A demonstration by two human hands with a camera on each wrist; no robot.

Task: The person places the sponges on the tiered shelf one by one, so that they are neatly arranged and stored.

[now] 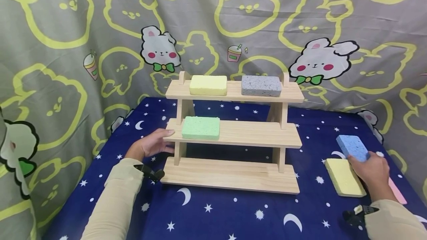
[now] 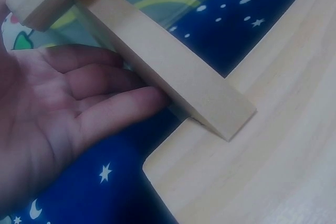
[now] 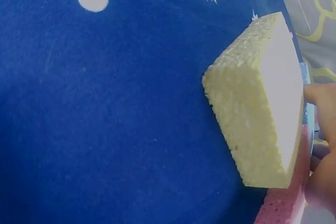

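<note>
Both arms (image 1: 111, 195) spread, left hand (image 1: 149, 143) gripping shelf (image 1: 253, 132), right hand (image 1: 371, 171) blue sponge (image 1: 352, 146).

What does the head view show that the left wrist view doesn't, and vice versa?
Only the head view: the right hand holding the blue sponge, plus the green sponge and gray sponge on the wooden shelf.
Only the left wrist view: the palm side of the left hand face-on.
Both: left hand, wooden shelf, blue cloth, patterned curtain.
</note>
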